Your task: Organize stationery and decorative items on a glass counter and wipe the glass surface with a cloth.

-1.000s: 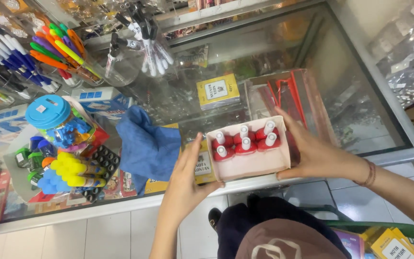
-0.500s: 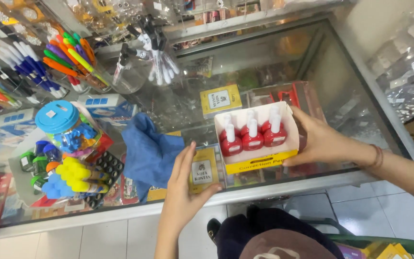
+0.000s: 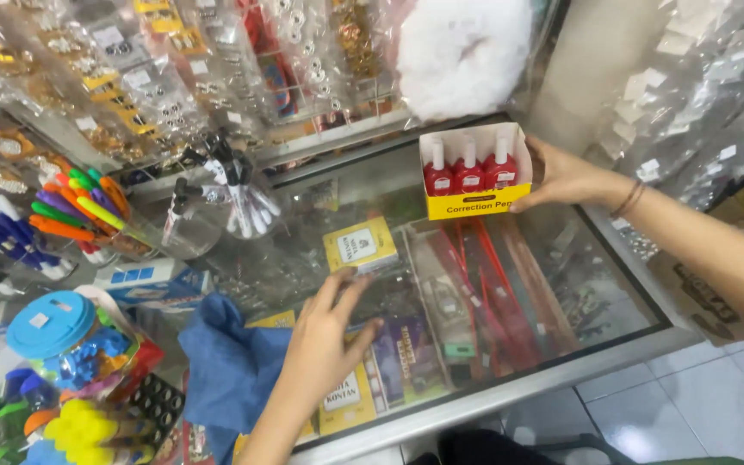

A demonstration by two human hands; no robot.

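Box [image 3: 475, 200]: yellow front, white inner walls; holds red bottles [image 3: 468, 176] with white caps. Cloth [image 3: 230, 366] at 7 o'clock: plain blue. Jar lid [image 3: 51, 324] at 8 o'clock: light blue. Markers [image 3: 75, 207] at 10 o'clock: orange, green, purple.

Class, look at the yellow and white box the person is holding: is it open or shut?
Open. The box, held by the right hand, has no lid on top, and three red bottles with white caps show inside.
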